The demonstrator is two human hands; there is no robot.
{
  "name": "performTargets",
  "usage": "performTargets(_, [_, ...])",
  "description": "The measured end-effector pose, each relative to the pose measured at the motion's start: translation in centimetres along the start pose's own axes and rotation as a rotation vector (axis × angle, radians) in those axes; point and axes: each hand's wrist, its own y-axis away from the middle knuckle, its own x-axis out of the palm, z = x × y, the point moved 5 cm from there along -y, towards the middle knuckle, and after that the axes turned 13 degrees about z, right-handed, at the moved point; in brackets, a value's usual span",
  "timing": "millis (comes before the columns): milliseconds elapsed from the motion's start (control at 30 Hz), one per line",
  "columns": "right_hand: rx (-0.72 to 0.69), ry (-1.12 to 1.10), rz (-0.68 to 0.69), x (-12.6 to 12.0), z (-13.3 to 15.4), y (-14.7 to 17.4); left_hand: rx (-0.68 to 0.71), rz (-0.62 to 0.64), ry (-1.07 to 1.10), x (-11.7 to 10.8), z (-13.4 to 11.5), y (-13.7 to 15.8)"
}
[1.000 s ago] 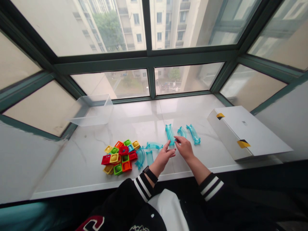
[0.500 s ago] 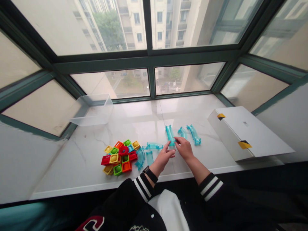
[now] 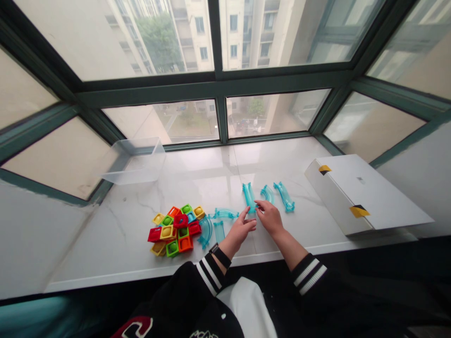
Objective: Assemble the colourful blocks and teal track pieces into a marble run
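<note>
A straight, see-through blue track piece point(image 3: 248, 193) lies on the white sill, pointing away from me. At its near end, my left hand point(image 3: 240, 230) reaches in from the left, index finger stretched to the track's edge and fingers apart. From the right, my right hand point(image 3: 269, 217) has its fingertips against or just beside the same end, slightly spread. Neither hand wraps around the piece. Just beyond my right hand are a short curved blue track point(image 3: 268, 193) and a longer blue track point(image 3: 284, 197). Left of my left hand lie an arched blue track point(image 3: 224, 214) and a short straight one point(image 3: 219, 231).
Colourful cube blocks point(image 3: 176, 230) are heaped at the left, with a curved blue track point(image 3: 206, 232) against them. A clear plastic bin point(image 3: 137, 169) stands at the back left. A white box point(image 3: 369, 192) with yellow-black tabs sits at the right. Framed windows enclose the sill.
</note>
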Motion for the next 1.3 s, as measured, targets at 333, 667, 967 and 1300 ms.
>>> performTargets(333, [-0.008, -0.019, 0.004, -0.1, 0.1, 0.1, -0.012, -0.004, -0.015, 0.0, 0.2, 0.1])
performTargets(667, [-0.007, 0.004, 0.009, -0.4, 0.4, 0.3, 0.003, -0.007, 0.012, -0.1, -0.4, 0.4])
performTargets(967, [-0.032, 0.061, 0.007, -0.2, 0.3, 0.4, 0.033, -0.017, 0.010, -0.6, -0.9, 1.1])
performTargets(1300, [-0.055, 0.047, 0.014, -0.2, 0.6, 0.6, 0.018, -0.013, -0.010, -0.3, -0.5, 0.6])
